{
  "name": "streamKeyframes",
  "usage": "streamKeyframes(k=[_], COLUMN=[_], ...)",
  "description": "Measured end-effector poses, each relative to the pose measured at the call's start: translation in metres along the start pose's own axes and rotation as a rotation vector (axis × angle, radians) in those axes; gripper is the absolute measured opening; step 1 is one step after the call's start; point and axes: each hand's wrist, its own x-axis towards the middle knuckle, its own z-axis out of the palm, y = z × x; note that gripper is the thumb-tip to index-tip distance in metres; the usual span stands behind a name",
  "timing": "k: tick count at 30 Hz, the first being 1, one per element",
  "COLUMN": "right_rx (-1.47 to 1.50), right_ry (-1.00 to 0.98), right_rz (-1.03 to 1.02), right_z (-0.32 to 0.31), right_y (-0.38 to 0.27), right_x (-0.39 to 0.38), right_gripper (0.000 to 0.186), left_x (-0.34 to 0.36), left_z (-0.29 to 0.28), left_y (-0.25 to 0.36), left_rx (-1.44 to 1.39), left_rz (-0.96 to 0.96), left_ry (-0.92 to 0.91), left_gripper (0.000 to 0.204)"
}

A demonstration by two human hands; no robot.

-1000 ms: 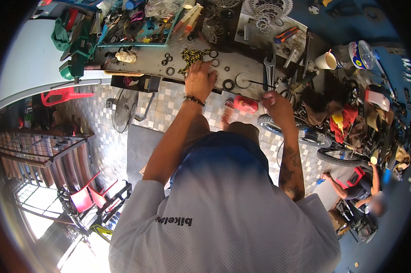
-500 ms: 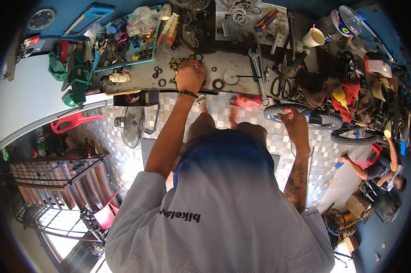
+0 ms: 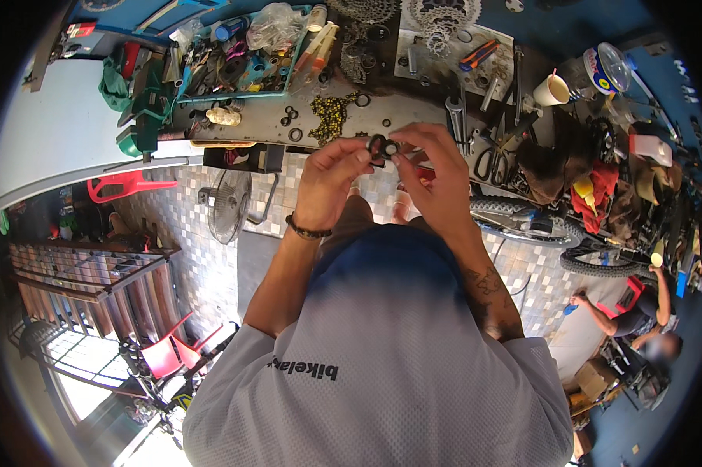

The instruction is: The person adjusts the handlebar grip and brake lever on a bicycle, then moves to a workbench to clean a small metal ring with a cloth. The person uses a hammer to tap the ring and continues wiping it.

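"Grip?"
"My left hand pinches a round black ring; right hand, a small dark ring (touching? can't tell)."
"Where?"
"My twelve o'clock; yellow-and-black beaded heap at their ten."

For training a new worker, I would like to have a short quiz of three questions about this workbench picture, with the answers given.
1. Multiple choice: on which wrist is the dark bracelet? A) left; B) right; C) both.
2. True or false: the cup with a straw stands to the right of the turquoise tray.
3. Fill the gap: the left hand and the right hand hold small dark parts shaped like ____.

Key: 1. A; 2. true; 3. rings.
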Motion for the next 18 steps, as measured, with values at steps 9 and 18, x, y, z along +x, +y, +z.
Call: streamKeyframes(k=[9,18], right_rx=[-0.013,-0.013], right_ry=[-0.131,-0.149], right_rz=[-0.16,-0.159], right_z=[0.003,-0.005], right_y=[-0.006,-0.009], right_x=[0.012,0.011], right_gripper=[0.025,0.021], left_x=[-0.033,-0.032], left_z=[0.019,0.019], left_y=[0.012,0.009], left_rx=[0.178,0.185], left_rz=[0.107,0.105], left_ry=[-0.055,-0.1], left_gripper=[0.016,0.014])
